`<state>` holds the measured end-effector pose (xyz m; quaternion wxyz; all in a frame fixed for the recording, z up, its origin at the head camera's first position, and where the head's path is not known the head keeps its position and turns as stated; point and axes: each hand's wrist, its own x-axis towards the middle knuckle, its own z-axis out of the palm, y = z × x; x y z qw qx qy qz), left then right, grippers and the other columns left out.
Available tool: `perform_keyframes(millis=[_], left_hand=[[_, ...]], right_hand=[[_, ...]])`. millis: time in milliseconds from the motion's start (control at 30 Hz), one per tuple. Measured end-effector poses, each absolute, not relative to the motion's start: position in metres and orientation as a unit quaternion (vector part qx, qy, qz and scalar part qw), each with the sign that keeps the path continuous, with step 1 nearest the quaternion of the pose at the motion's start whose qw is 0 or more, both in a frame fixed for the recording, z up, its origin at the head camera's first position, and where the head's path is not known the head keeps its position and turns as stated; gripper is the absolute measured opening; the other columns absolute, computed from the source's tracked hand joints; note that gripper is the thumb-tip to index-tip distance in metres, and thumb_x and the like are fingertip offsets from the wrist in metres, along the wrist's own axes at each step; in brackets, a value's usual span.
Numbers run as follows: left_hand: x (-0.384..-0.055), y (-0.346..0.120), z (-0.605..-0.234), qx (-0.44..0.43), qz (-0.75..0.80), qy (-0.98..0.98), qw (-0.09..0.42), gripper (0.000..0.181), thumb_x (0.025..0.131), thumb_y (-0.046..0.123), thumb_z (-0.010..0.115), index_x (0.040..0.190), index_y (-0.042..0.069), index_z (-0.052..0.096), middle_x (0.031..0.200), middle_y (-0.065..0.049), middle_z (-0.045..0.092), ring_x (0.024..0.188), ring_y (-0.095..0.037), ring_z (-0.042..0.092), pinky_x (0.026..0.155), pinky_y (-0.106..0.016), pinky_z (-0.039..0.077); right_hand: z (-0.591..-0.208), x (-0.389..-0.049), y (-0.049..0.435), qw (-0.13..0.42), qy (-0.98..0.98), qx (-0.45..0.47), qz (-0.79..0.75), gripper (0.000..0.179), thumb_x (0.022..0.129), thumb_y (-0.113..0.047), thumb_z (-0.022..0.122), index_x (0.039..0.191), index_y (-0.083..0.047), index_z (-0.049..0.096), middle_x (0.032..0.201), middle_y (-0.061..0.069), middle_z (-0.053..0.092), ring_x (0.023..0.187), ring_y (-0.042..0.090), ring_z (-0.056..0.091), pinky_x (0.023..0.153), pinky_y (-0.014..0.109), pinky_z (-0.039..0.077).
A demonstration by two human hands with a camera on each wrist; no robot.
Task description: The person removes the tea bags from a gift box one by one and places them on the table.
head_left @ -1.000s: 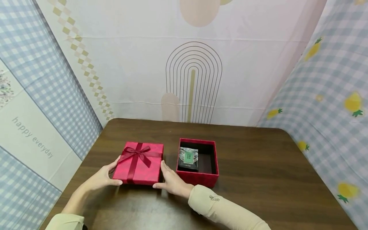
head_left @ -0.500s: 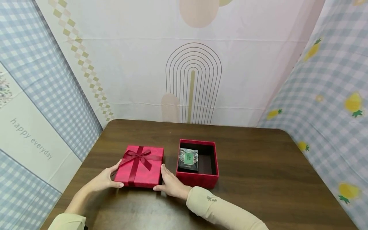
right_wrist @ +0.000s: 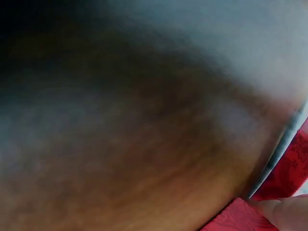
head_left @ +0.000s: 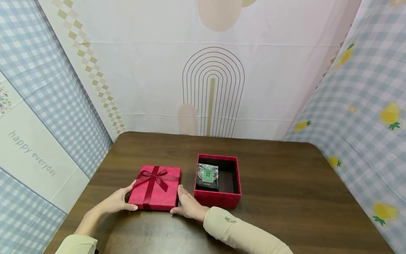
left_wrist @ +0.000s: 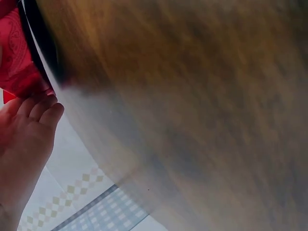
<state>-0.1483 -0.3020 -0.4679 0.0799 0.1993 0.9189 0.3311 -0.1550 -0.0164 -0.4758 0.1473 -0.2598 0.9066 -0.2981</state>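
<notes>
A dark brown wooden table [head_left: 285, 183] is seen, with an open, square red box with a black interior [head_left: 219, 200] placed near its middle. To the left of the box, a flat, square red lid tied with dark red ribbon [head_left: 165, 198] is held between the hands; whether it touches the wood cannot be told. Its left side is gripped by the left hand [head_left: 118, 201], thumb spread from the fingers and set at the near edge; its right side is gripped likewise by the right hand [head_left: 190, 206]. In the box's left part, a small black packet with a green label [head_left: 207, 175] is contained. Only in the head view is the packet shown; in the left wrist view, bunched fingertips [left_wrist: 50, 115] are revealed against a paisley-patterned red side.
</notes>
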Motion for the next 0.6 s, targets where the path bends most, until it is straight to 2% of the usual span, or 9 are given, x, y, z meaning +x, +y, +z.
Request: perform_keyframes(millis=[233,467,600], left_hand=[[-0.1469,-0.2989,-0.4688,0.185,0.328,0.920,0.113,0.097,0.066,0.025,0.079,0.134,-0.019,0.024,0.135,-0.035,0.033,0.120,-0.046,0.037,0.096,-0.049,0.034],[-0.1465,-0.2965,-0.4675,0.187,0.323,0.920,0.123,0.096,0.066,0.023,0.079,0.132,-0.022,0.025,0.133,-0.038,0.033,0.120,-0.049,0.036,0.095,-0.057,0.031],[-0.1479,-0.2954,-0.4627,0.187,0.322,0.921,0.113,0.095,0.068,0.024,0.078,0.131,-0.023,0.024,0.132,-0.039,0.034,0.120,-0.049,0.036,0.095,-0.058,0.031]], right_hand=[[-0.4722,-0.1527,-0.0171,0.157,0.916,-0.261,-0.260,0.085,0.080,-0.029,0.070,0.139,0.011,0.024,0.144,0.025,0.026,0.135,0.030,0.025,0.107,0.036,0.026],[-0.4733,-0.1497,-0.0146,0.154,0.915,-0.266,-0.262,0.083,0.081,-0.027,0.069,0.138,0.012,0.024,0.144,0.026,0.025,0.135,0.031,0.023,0.107,0.037,0.025],[-0.4717,-0.1465,-0.0132,0.150,0.906,-0.276,-0.285,0.081,0.082,-0.026,0.068,0.139,0.012,0.023,0.145,0.026,0.023,0.136,0.031,0.021,0.108,0.038,0.025]])
